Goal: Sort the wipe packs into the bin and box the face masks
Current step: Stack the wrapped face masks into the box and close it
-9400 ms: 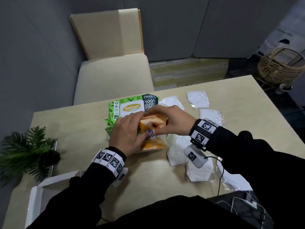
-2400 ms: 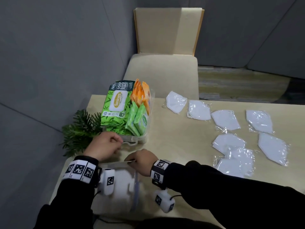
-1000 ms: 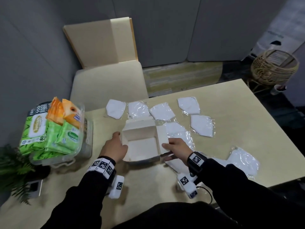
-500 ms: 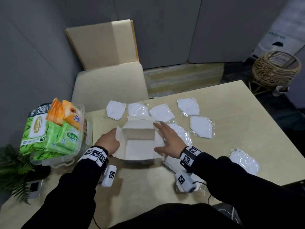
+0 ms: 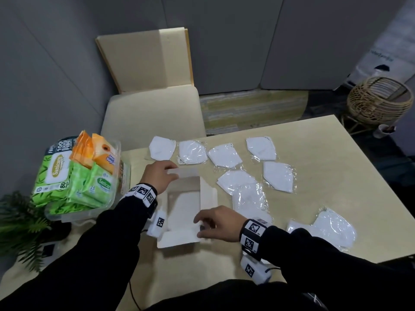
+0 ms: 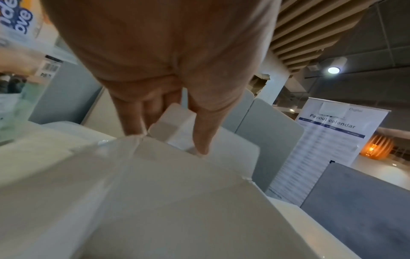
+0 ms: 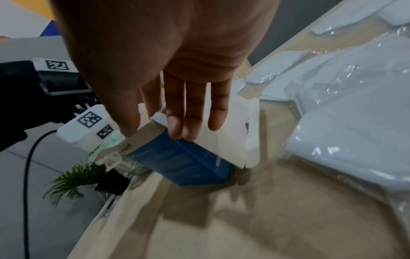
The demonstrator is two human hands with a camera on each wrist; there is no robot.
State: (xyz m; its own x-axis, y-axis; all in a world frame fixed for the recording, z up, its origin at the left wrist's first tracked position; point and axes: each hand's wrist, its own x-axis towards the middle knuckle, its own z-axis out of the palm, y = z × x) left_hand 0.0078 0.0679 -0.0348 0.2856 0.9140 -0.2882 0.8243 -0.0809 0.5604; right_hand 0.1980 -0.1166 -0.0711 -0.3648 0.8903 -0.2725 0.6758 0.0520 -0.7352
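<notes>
1. The box (image 5: 184, 205) sits on the table (image 5: 325, 140) right in front of you, flaps spread open.
2. Your left hand (image 5: 158, 175) is at its far flap, your right hand (image 5: 216, 223) at its near flap.
3. The bin (image 5: 89, 213) stands left of the box at the table's left edge, with the wipe packs (image 5: 76, 176) in it.
4. The face masks (image 5: 224, 156) lie behind and right of the box.
5. A plant (image 5: 20, 223) sits near-left of the bin.
6. A chair (image 5: 152, 111) stands behind the table.

The box (image 5: 186, 205) is lying open upward, its flaps spreading outward. The bin (image 5: 89, 212) is crowding its left side, wrapped masks (image 5: 249, 194) are pressing in on the right, and bare counter (image 5: 336, 158) is stretching beyond them.
</notes>
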